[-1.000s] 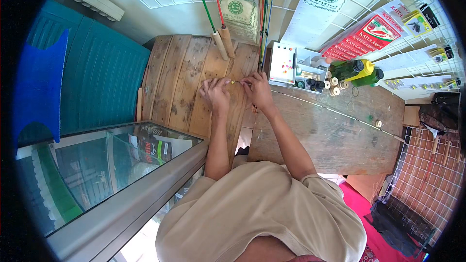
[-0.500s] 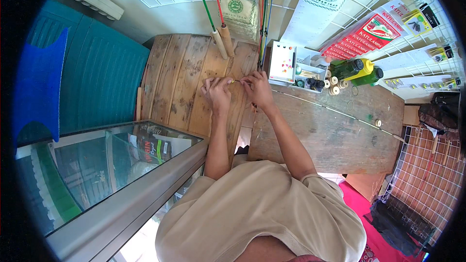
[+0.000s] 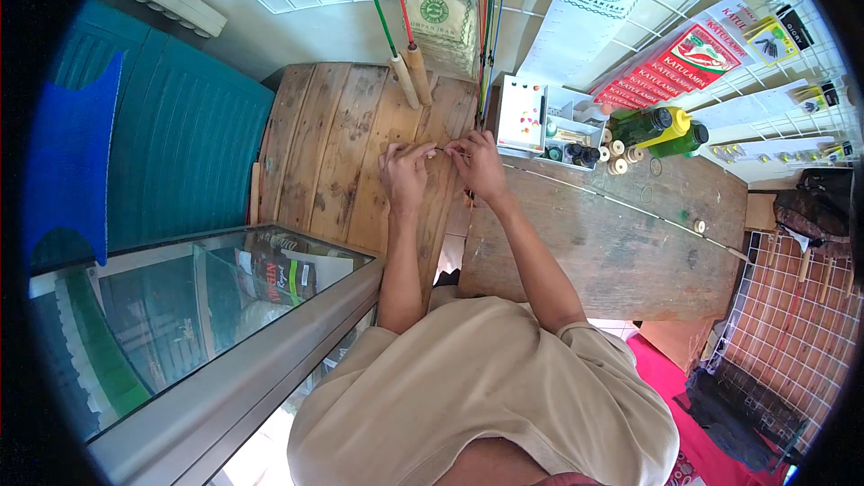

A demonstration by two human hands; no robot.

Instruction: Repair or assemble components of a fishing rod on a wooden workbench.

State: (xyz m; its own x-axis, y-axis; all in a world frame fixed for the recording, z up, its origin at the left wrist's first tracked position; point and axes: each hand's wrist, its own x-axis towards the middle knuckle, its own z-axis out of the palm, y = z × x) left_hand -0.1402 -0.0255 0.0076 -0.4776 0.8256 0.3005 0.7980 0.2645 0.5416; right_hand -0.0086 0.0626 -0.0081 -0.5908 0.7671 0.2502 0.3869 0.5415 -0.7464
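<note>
Both my hands work close together over the plank tabletop (image 3: 315, 157). My left hand (image 3: 407, 175) is closed in a pinch, thumb against forefinger. What sits in that pinch is too small to make out. A short dark bit (image 3: 440, 150) shows in the narrow gap between the two hands. My right hand (image 3: 479, 166) also pinches, its fingertips closed on the thin tip end of a pale fishing rod (image 3: 612, 202). From that hand the rod slants right across the brown table, its thicker end near the table's right side.
Two rods with cork handles (image 3: 418, 76) stand behind my left hand. A white box (image 3: 589, 162) with beads and small jars lies beyond my right hand, beside wooden spools (image 3: 617, 166) and bottles (image 3: 643, 126). A glass cabinet (image 3: 270, 342) flanks my left arm.
The fingers of my left hand have shifted slightly and come together at the tips. A yellowish bit at its fingertips no longer shows. My right hand stays almost in place.
</note>
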